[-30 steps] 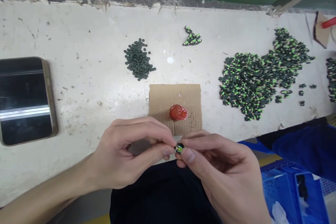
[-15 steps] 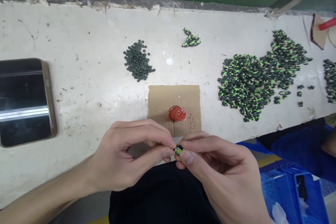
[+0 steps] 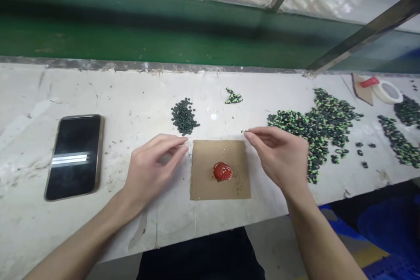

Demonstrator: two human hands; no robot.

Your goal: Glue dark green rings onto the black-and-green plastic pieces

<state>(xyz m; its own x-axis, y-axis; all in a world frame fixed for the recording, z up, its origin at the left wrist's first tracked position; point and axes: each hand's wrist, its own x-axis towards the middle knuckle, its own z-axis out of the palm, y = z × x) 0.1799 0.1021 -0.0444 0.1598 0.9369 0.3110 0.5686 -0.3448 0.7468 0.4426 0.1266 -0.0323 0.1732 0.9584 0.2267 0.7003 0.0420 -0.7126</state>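
My left hand (image 3: 157, 162) hovers just below a pile of small dark green discs (image 3: 183, 117), thumb and forefinger a little apart with nothing visible between them. My right hand (image 3: 278, 153) pinches a small dark piece (image 3: 243, 131) at its fingertips, above the upper right corner of a cardboard square (image 3: 201, 188). On that cardboard sits a red cup-like thing (image 3: 222, 171) with a glossy top. Beside my right hand spreads a large heap of small black-and-green pieces (image 3: 331, 116), partly hidden by the hand. A few similar pieces (image 3: 234, 96) lie farther back.
A phone (image 3: 75, 153) lies at the left. At the back right are a roll of tape (image 3: 389, 92) and a piece of cardboard with a red object (image 3: 369, 82). More piles (image 3: 400, 140) stretch right. Behind the bench runs a green surface (image 3: 164, 37).
My hands have parted from the piece they both held near my lap. The left went up toward the discs, the right up and rightward with a small piece. The camera view tilted up.
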